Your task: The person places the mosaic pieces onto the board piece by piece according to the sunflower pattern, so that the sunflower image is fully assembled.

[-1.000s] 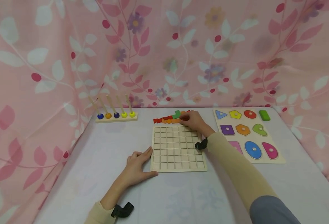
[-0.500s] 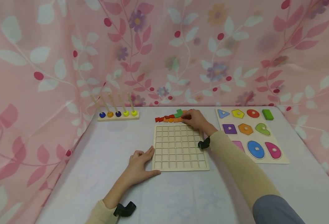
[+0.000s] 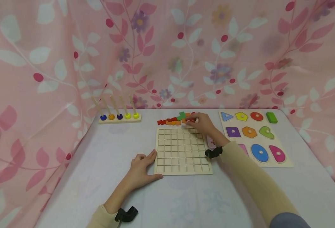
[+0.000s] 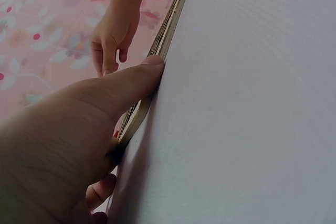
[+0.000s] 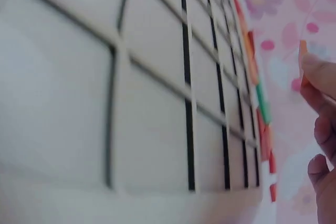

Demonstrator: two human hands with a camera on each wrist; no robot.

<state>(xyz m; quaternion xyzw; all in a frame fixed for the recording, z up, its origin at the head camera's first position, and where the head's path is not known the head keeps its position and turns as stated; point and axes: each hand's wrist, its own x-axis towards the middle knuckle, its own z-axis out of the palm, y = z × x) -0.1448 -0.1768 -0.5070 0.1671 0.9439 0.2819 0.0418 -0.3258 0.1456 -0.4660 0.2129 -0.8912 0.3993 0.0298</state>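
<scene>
A pale wooden grid board [image 3: 181, 152] lies on the white table, its cells bare. My left hand [image 3: 140, 171] rests at the board's near left corner, forefinger along the left edge and thumb at the front edge. In the left wrist view, the thumb [image 4: 131, 85] presses the board's side. Beyond the far edge, my right hand [image 3: 202, 123] pinches a small orange piece [image 5: 303, 51] between thumb and forefinger. Behind the board lie more small pieces in a row, including red pieces [image 3: 164, 122], an orange disc [image 3: 173, 123] and a green piece [image 3: 182, 115].
A peg stand [image 3: 120, 120] with several coloured beads stands at the back left. To the right is a shape puzzle board [image 3: 254, 139] with knobbed pieces, a green block [image 3: 271, 117] at its corner. A pink floral curtain [image 3: 167, 57] hangs behind the table [image 3: 170, 202].
My right hand has picked up an orange piece from the row, leaving a gap there, and its wrist has shifted right and towards me. The left hand keeps its place at the board.
</scene>
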